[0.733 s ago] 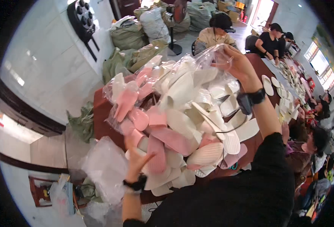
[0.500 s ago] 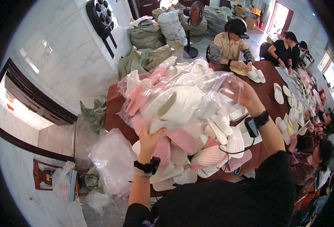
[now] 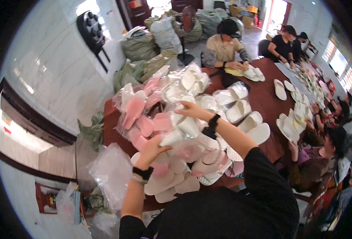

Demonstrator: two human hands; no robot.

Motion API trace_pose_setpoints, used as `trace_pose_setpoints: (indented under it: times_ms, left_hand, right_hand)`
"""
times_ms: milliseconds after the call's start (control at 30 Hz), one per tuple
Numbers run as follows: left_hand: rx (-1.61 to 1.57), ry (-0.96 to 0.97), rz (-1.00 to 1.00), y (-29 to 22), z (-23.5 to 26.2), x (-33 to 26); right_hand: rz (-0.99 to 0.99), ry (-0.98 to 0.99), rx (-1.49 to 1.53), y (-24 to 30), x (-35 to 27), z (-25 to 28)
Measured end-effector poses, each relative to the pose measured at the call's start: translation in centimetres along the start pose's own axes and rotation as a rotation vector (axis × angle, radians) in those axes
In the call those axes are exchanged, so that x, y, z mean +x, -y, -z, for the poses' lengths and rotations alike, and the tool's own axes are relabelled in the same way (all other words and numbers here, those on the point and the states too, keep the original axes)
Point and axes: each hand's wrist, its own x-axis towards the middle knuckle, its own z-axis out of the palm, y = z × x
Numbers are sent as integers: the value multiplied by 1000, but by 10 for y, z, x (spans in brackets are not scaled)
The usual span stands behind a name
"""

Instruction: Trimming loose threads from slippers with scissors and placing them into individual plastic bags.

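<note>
A pair of white slippers in a clear plastic bag is held low over the heap in the middle of the table. My left hand grips its near left side, thumb pointing right. Over its far side, my right hand is bent with the fingers toward the left; the fingertips partly blend into the plastic. Pink slippers in clear bags lie left of my hands, and bagged white slippers are piled beyond them. Unbagged pale slippers overlap near my body.
The dark red table carries more white slippers on the right. A clear plastic bundle hangs by the left edge. Across the table a person handles slippers; others work along the right. Stuffed sacks and a fan stand behind.
My right hand has come down and left from the raised plastic onto the bagged white slippers. Those slippers are lower and nearer, uncovering the pile behind. The view has shifted slightly.
</note>
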Motion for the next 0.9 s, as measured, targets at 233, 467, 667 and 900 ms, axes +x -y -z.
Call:
trace_pose_setpoints:
  times_ms: [233, 467, 667, 900]
  left_hand:
    - [-239, -302, 269, 15, 73, -31]
    - [-99, -761, -138, -86, 192, 28]
    - [-374, -914, -169, -117, 256, -18]
    - [-279, -1032, 158, -19, 310, -153]
  right_hand:
    - [108, 32, 293, 97, -28, 54]
    - [484, -342, 195, 192, -62, 108]
    - [806, -114, 148, 244, -44, 68]
    - [541, 319, 216, 222, 15, -114]
